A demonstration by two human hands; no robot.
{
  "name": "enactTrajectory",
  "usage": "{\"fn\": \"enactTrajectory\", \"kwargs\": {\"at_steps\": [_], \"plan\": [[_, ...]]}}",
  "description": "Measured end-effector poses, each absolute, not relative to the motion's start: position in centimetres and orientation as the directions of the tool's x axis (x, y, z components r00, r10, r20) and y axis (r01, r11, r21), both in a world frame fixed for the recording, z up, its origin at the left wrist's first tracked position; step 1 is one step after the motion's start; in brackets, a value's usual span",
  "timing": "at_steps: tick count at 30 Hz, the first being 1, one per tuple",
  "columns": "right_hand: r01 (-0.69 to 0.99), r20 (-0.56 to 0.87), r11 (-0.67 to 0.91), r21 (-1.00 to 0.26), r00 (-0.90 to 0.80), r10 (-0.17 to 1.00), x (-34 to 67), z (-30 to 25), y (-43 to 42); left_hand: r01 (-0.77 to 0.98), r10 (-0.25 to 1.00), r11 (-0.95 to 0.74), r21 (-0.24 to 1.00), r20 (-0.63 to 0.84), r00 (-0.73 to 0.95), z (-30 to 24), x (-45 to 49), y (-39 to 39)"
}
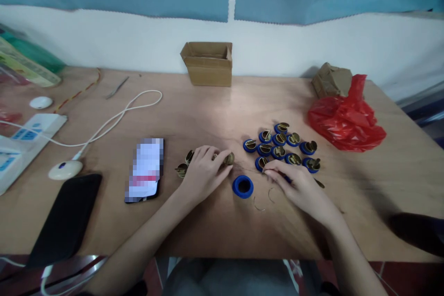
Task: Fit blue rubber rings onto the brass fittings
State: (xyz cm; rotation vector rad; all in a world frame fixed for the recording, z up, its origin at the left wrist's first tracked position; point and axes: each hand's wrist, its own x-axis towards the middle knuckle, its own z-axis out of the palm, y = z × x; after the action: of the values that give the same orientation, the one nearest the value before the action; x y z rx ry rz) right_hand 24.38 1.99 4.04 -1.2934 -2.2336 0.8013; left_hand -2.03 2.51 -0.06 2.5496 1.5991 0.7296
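My left hand (204,173) is curled low over the table. Its thumb and fingers close around a round brass-coloured piece (229,158). More brass pieces (181,169) lie by its left side, partly hidden under the hand. My right hand (300,187) has thumb and fingertips pinched together at the front edge of a cluster of blue round holders (264,149) with brass discs in them; what is in the pinch is too small to make out. Between the hands sits a blue ring-shaped holder (239,193) with a dark open centre. Thin curved wires (257,204) lie beside it.
A phone with a lit screen (145,169) and a dark phone (67,217) lie at left, near a white cable (104,125) and a power strip (31,148). An open cardboard box (210,71) stands at the back. At right are a red plastic bag (347,122) and a dark object (416,231).
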Motion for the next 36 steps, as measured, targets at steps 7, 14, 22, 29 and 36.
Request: {"fn": "enactTrajectory", "kwargs": {"at_steps": [7, 14, 22, 29, 36], "plan": [[0.616, 0.043, 0.461, -0.639, -0.569, 0.821, 24.5, 5.1, 1.7, 0.864, 0.863, -0.445, 0.234, 0.371, 0.344, -1.0, -1.9, 3.0], [0.631, -0.164, 0.453, -0.630, -0.678, 0.716, 25.0, 5.0, 1.3, 0.869, 0.855, -0.408, 0.279, 0.451, 0.257, -1.3, -2.0, 3.4], [0.590, -0.276, 0.303, -0.749, -0.693, 0.666, 25.0, 5.3, 1.2, 0.559, 0.701, -0.709, 0.430, 0.517, 0.491, 1.4, -1.4, 1.4], [0.601, -0.253, 0.404, -0.690, -0.723, 0.643, 24.8, 4.9, 1.4, 0.536, 0.695, -0.719, 0.443, 0.474, 0.541, 0.8, -0.2, 0.3], [0.609, -0.284, 0.467, -0.641, -0.754, 0.592, 24.8, 4.9, 1.5, 0.545, 0.681, -0.731, 0.410, 0.486, 0.548, 0.5, 0.1, 0.0]]}}
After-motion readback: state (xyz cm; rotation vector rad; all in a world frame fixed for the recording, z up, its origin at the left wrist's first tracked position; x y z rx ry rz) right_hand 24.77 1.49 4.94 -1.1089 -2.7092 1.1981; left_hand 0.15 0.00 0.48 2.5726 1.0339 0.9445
